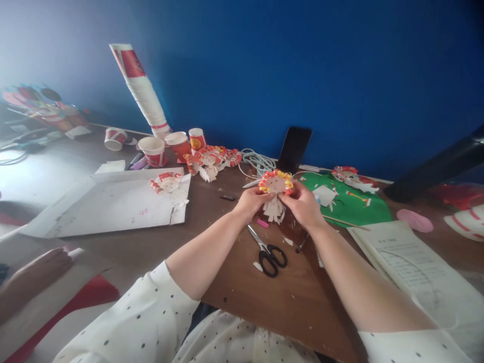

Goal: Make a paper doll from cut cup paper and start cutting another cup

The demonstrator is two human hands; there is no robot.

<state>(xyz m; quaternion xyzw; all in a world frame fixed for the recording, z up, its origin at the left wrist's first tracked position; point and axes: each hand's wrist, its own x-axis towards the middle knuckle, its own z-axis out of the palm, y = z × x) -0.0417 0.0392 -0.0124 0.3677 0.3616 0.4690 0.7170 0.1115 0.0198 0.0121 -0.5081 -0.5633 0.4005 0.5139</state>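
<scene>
Between my two hands is a paper doll [275,184], cut from a paper cup, with curled red and yellow strips around its head and a white body hanging below. My left hand [252,201] pinches it at the left side. On the right, my right hand [302,204] grips its other side near the neck. Black-handled scissors [269,254] lie on the table below, blades pointing toward my hands. Close under the doll sits a small pink piece [262,223], with paper scraps around it.
A leaning stack of paper cups [145,96] stands behind several loose cups [152,151]. More paper dolls [212,161] lie nearby, one on a white sheet [124,212]. A phone [295,148] leans on the wall beside a green mat [370,209]. Another person's hand [41,272] is at left.
</scene>
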